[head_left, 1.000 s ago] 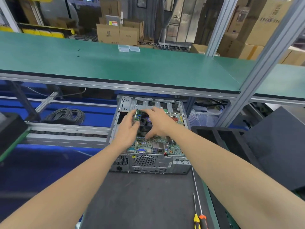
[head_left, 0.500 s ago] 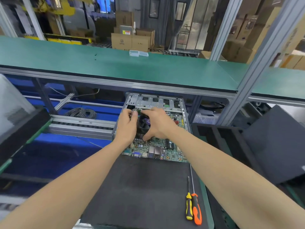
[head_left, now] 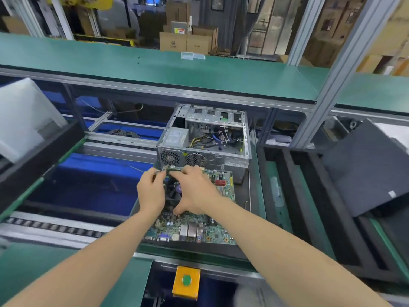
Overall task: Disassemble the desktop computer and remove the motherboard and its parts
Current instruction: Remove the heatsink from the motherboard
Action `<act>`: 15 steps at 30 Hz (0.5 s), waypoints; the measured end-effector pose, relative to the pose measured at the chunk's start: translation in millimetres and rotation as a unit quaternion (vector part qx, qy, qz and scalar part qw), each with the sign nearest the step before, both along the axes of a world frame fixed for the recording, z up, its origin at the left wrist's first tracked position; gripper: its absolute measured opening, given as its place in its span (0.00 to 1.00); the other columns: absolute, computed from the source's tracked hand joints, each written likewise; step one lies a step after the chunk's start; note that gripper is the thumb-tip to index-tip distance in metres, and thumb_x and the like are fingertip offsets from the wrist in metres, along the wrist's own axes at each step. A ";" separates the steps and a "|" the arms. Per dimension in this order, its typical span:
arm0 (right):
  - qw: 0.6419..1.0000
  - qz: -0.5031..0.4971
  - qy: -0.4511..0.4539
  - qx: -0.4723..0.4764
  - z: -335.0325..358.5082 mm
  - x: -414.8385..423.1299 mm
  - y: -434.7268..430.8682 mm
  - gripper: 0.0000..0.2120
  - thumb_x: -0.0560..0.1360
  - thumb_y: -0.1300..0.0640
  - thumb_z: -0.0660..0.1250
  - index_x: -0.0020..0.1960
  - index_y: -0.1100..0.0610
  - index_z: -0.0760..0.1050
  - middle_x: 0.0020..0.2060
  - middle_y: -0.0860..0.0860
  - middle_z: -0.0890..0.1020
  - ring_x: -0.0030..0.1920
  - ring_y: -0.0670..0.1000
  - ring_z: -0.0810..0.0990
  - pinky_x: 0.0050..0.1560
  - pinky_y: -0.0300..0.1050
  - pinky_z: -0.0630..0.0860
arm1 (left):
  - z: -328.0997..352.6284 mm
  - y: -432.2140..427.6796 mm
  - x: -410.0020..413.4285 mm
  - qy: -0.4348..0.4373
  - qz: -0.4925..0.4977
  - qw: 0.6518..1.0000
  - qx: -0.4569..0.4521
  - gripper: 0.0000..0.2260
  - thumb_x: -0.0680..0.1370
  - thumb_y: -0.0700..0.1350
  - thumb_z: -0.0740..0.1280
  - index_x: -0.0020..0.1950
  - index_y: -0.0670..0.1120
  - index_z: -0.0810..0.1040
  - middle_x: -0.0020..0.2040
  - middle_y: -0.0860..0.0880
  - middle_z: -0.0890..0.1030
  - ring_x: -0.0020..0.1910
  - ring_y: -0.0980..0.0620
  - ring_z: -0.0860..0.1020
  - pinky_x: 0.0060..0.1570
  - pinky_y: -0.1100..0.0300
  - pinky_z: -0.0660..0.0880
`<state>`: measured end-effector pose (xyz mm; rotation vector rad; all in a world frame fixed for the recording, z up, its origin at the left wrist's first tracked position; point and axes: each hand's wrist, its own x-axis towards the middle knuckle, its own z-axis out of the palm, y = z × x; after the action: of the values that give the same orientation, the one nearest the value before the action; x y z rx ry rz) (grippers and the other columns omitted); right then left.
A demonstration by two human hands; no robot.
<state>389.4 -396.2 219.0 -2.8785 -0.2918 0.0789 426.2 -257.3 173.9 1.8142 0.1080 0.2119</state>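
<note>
The green motherboard [head_left: 199, 232] is out of the case and sits just in front of it, over the black mat, its port row facing me. A black cooler fan [head_left: 173, 192] stands on the board. My left hand [head_left: 151, 192] grips the fan's left side, with its fingertips at the far-left corner. My right hand [head_left: 195, 191] spans the fan, fingers over the far edge and thumb at the near edge. Behind them the grey metal computer case [head_left: 204, 140] lies open, showing the power supply [head_left: 177, 137] and loose coloured cables [head_left: 218, 138].
A green shelf [head_left: 155, 69] runs overhead on aluminium posts [head_left: 329, 80]. Black foam trays [head_left: 363, 171] lie to the right, and a pale panel [head_left: 24, 116] leans at the left. Roller conveyor rails [head_left: 44, 227] cross the left side. A yellow box with a green button [head_left: 187, 282] sits below.
The motherboard has come out of the case toward me, still held by the fan in both hands. The case interior is now exposed, and the screwdrivers have left the view.
</note>
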 end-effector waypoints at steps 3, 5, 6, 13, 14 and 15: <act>1.000 -0.006 0.015 0.015 -24.1 -5.4 -0.2 0.57 0.59 0.39 0.83 0.80 0.50 0.59 0.67 0.53 0.70 0.68 0.58 0.64 0.65 0.60 0.71 | -18.4 0.8 -3.3 0.020 -0.005 1.000 0.014 0.14 0.81 0.45 0.66 0.37 0.44 0.68 0.34 0.48 0.72 0.33 0.52 0.67 0.37 0.50 0.65; 0.999 -0.016 0.027 0.020 -39.0 -3.5 -2.4 0.57 0.59 0.40 0.83 0.81 0.50 0.58 0.67 0.52 0.69 0.68 0.58 0.64 0.64 0.60 0.71 | -30.9 -1.0 0.0 0.034 -0.021 0.999 0.036 0.15 0.82 0.46 0.65 0.36 0.46 0.68 0.33 0.49 0.72 0.34 0.50 0.68 0.37 0.50 0.65; 0.999 -0.023 0.032 0.020 -45.8 -1.1 -4.0 0.57 0.60 0.40 0.83 0.81 0.50 0.58 0.67 0.52 0.69 0.68 0.58 0.64 0.65 0.60 0.71 | -37.2 -1.9 3.2 0.041 -0.034 0.997 0.054 0.15 0.82 0.46 0.64 0.36 0.46 0.68 0.34 0.49 0.73 0.35 0.50 0.69 0.37 0.50 0.65; 0.996 -0.067 0.053 0.009 -89.3 18.6 -16.2 0.55 0.63 0.42 0.82 0.81 0.49 0.57 0.68 0.52 0.68 0.70 0.58 0.62 0.69 0.59 0.69 | -74.3 -5.0 29.8 0.072 -0.142 0.977 0.141 0.10 0.83 0.48 0.64 0.42 0.49 0.73 0.38 0.50 0.78 0.37 0.53 0.75 0.34 0.59 0.66; 0.996 -0.071 0.053 0.011 -94.0 20.8 -16.2 0.54 0.63 0.43 0.82 0.81 0.49 0.57 0.68 0.52 0.68 0.70 0.58 0.62 0.69 0.59 0.68 | -77.7 -5.8 32.9 0.074 -0.151 0.975 0.149 0.10 0.83 0.48 0.63 0.42 0.49 0.73 0.38 0.51 0.78 0.37 0.54 0.75 0.34 0.59 0.66; 0.996 -0.074 0.051 0.012 -98.4 22.5 -15.6 0.54 0.63 0.44 0.82 0.81 0.49 0.57 0.68 0.52 0.68 0.70 0.58 0.62 0.69 0.59 0.68 | -81.4 -6.6 35.8 0.075 -0.157 0.972 0.156 0.10 0.83 0.47 0.64 0.43 0.49 0.72 0.38 0.51 0.78 0.37 0.54 0.75 0.34 0.59 0.66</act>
<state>412.0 -411.8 120.5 -2.8497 -0.0594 0.1931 462.0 -263.9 92.5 2.1292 -0.1138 -0.1427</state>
